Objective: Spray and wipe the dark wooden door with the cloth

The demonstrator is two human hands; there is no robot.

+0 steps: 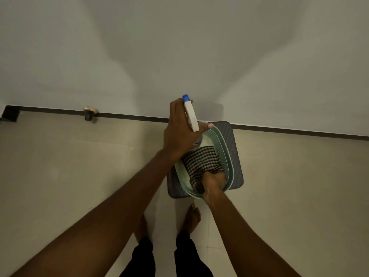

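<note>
My left hand (179,126) is wrapped round the spray bottle (190,114) above the basket's (227,156) far end, nozzle towards the wall. My right hand (211,182), the nearer one, grips the checked cloth (201,160) at the basket's near end. The cloth runs lengthwise away from that grip. No dark door is in view.

no legible text; spray bottle (191,115) label unreadable.
</note>
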